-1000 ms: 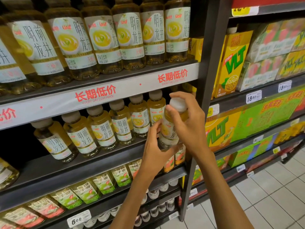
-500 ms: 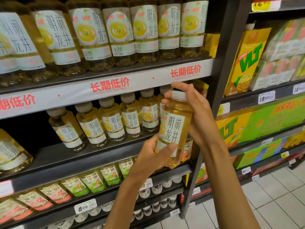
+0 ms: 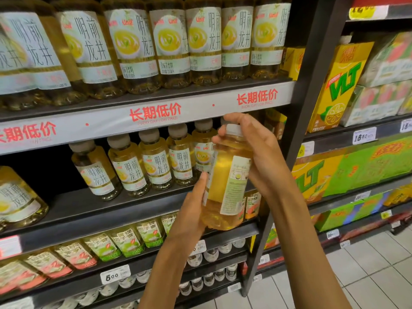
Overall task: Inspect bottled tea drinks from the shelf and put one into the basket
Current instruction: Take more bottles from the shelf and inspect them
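**Bottle turned to its back label**

Rotated since half a second ago, the tea bottle now shows you its fine-print panel instead of the front characters. Your right hand grips the cap and shoulder; your left hand cradles the lower body, thumb pressed on the label edge, so you can read it. It sits mid-frame, before the shelf. No basket shows.

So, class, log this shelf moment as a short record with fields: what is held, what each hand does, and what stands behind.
held item: tea bottle, off the shelf, back label facing the camera
left hand: holds the bottle's lower part
right hand: grips the top around the cap
behind: row of matching bottles on the shelf
right bay: VLT cartons
basket: not in view
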